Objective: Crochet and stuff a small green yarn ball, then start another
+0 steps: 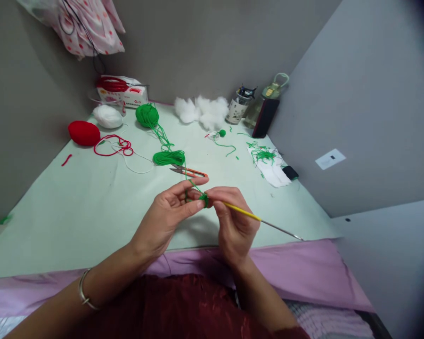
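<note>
Between thumb and fingers, my left hand (169, 209) pinches a small green crochet piece (204, 200), with its index finger stretched out and green yarn running over it. My right hand (235, 219) grips a crochet hook (242, 210) with a yellow handle and a metal shaft that points to the lower right. The hook's working tip meets the green piece and is hidden by the fingers. From my left hand the strand leads up to a loose green yarn bundle (168, 157), linked to a green yarn ball (147, 116). Orange thread snips (189, 170) lie just beyond my left hand.
Red yarn (84, 133) and white yarn (108, 116) sit at the left. White stuffing (201, 112) lies at the back, near a pen cup (237, 107), a bottle (256, 110) and a leaning phone (266, 118). Green scraps (263, 155) cover a white tissue (276, 175) at right.
</note>
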`<action>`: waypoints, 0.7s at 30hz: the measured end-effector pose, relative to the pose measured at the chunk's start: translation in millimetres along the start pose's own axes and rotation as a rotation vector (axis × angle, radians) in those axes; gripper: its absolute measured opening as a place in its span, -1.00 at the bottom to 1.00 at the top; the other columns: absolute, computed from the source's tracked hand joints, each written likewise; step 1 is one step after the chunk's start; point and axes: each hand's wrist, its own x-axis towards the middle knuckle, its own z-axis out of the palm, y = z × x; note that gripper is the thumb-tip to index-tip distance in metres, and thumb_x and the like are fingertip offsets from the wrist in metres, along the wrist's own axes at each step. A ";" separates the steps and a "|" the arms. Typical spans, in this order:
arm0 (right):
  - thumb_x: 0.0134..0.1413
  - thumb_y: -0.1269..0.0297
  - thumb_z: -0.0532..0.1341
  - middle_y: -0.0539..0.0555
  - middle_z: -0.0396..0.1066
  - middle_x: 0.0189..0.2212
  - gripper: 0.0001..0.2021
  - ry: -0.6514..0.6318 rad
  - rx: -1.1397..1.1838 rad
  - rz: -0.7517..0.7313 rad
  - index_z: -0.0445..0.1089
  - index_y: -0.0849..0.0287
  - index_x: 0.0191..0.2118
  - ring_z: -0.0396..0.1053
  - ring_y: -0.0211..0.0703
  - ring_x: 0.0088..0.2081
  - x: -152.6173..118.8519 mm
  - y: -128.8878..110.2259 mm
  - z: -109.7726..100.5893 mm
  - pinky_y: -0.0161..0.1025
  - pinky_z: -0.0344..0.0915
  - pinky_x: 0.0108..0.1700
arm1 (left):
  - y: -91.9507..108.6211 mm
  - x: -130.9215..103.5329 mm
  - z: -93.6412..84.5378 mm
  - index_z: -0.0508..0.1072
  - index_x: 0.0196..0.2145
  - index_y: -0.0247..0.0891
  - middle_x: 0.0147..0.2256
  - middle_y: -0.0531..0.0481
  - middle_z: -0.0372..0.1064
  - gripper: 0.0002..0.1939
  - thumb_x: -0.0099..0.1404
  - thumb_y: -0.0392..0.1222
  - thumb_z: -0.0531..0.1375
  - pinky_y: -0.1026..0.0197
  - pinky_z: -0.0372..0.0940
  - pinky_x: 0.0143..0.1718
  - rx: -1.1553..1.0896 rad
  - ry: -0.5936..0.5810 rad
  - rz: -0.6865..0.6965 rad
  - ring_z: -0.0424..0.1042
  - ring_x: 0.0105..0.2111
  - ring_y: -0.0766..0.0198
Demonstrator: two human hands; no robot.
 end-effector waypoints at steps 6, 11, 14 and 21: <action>0.23 0.53 0.29 0.10 0.54 -0.12 -0.62 0.002 -0.274 -0.234 0.56 -0.06 0.05 0.53 -0.11 -0.13 -9.5 7.2 0.4 -0.14 0.52 -0.15 | -3.0 4.0 -5.0 0.65 0.01 -0.13 -0.23 0.03 0.54 -0.63 0.22 -0.21 0.44 0.28 0.30 -0.02 -0.149 -0.015 -0.085 0.43 -0.20 0.33; 0.33 0.37 0.22 0.06 0.54 -0.31 -0.85 0.085 0.124 0.167 0.58 0.09 -0.18 0.48 -0.21 -0.39 2.9 5.0 -6.7 -0.20 0.48 -0.33 | 2.0 5.8 -6.8 0.69 -0.09 -0.17 -0.05 -0.04 0.54 -0.71 0.19 -0.23 0.44 0.16 0.33 0.08 -0.185 -0.007 -0.152 0.46 -0.16 0.28; 0.31 0.26 0.25 0.06 0.54 -0.38 -0.85 0.103 0.362 0.358 0.55 0.15 -0.26 0.43 -0.26 -0.48 9.6 5.4 -7.5 -0.27 0.43 -0.44 | 3.7 3.7 -3.8 0.70 -0.13 -0.12 -0.21 0.02 0.52 -0.72 0.17 -0.21 0.46 0.25 0.30 -0.03 -0.030 0.066 0.013 0.41 -0.21 0.30; 0.27 0.24 0.30 0.06 0.57 -0.33 -0.88 0.126 0.422 0.383 0.59 0.11 -0.24 0.46 -0.28 -0.42 6.9 6.9 -4.0 -0.27 0.45 -0.34 | 6.5 4.4 -4.3 0.66 0.00 -0.08 -0.33 0.08 0.42 -0.62 0.21 -0.20 0.45 0.28 0.26 -0.01 -0.023 0.012 -0.032 0.36 -0.26 0.35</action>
